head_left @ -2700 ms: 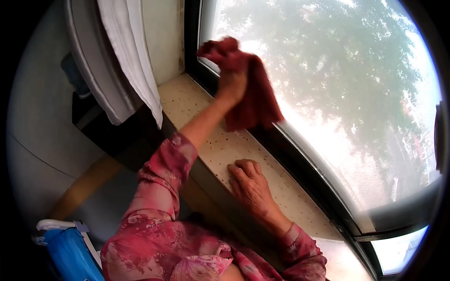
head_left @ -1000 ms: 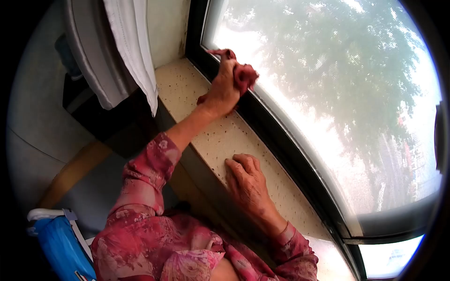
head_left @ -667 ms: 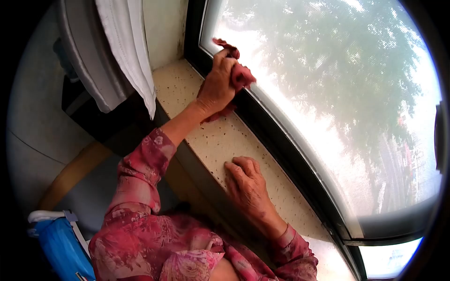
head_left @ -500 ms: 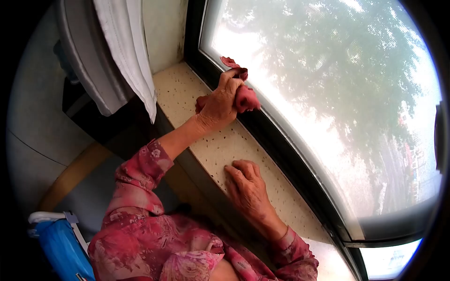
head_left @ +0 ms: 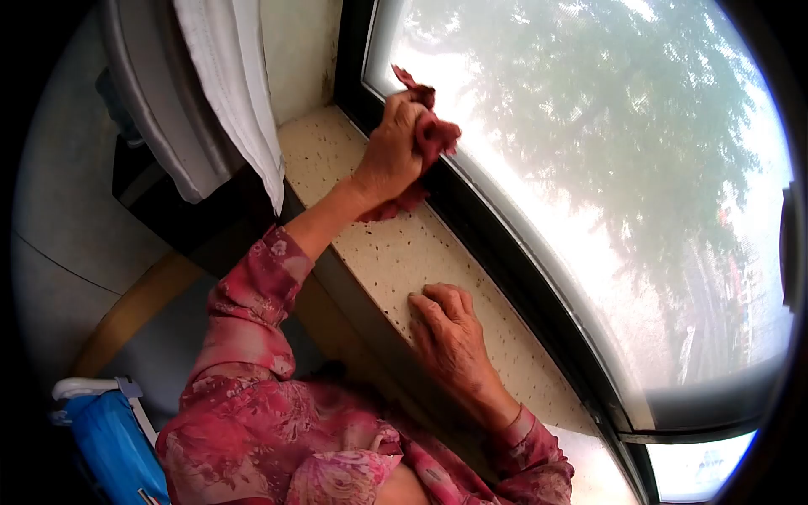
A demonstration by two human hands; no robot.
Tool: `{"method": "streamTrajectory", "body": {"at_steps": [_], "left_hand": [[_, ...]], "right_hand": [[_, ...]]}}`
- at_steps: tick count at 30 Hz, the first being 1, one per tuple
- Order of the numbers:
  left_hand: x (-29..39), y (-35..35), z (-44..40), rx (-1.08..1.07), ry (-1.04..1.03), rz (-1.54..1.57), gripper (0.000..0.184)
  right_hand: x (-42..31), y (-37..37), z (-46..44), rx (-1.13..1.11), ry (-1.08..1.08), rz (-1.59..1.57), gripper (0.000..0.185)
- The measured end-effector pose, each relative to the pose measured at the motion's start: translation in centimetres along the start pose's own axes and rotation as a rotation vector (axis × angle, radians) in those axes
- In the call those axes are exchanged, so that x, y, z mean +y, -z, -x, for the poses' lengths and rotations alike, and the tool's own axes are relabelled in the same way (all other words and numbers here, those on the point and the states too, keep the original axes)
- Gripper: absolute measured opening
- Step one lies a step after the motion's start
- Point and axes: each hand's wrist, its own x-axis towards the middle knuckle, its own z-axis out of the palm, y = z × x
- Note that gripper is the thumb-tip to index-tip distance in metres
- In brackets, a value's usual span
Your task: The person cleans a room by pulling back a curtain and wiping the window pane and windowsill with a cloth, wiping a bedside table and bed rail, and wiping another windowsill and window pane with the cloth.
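My left hand (head_left: 394, 145) is closed around a dark red cloth (head_left: 433, 135), near the lower left corner of the window. Folds of the cloth stick out beyond the fingers against the black frame (head_left: 480, 210) and the glass, and another part hangs below the hand over the sill. Lower down, my right hand (head_left: 454, 337) rests on the speckled cream sill (head_left: 396, 252) near its inner edge. Its fingers are curled and close together, with nothing visible in them.
The large window pane (head_left: 589, 168) fills the right side, with a tree outside. A white and grey curtain (head_left: 227, 93) hangs at upper left, beside a dark box-like object (head_left: 177, 210). At lower left are a curved wooden piece (head_left: 135, 316) and a blue item (head_left: 114, 446) with a white handle.
The red cloth hung spread out from my left hand earlier and is now bunched up. Since half a second ago, that hand has moved slightly up along the frame. My right hand stays on the sill.
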Motion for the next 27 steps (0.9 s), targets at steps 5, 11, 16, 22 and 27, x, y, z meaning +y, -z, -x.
{"method": "streamTrajectory", "body": {"at_steps": [5, 11, 16, 22, 27], "left_hand": [[1.3, -0.4, 1.0, -0.045, 0.062, 0.116, 0.029], [-0.1, -0.8, 0.1, 0.006, 0.047, -0.002, 0.032], [-2.8, -0.9, -0.3, 0.128, 0.048, -0.086, 0.030], [-3.5, -0.9, 1.2, 0.074, 0.255, -0.006, 0.028], [-4.3, -0.2, 0.1, 0.103, 0.240, -0.020, 0.024]], "right_hand": [[-0.1, 0.0, -0.1, -0.001, -0.005, 0.012, 0.036], [0.0, -0.1, -0.1, -0.004, -0.006, 0.011, 0.037], [0.1, 0.0, -0.1, -0.013, -0.007, 0.002, 0.036], [0.1, -0.2, -0.2, 0.019, -0.011, -0.029, 0.037], [0.0, 0.1, -0.1, 0.005, -0.013, -0.037, 0.036]]}}
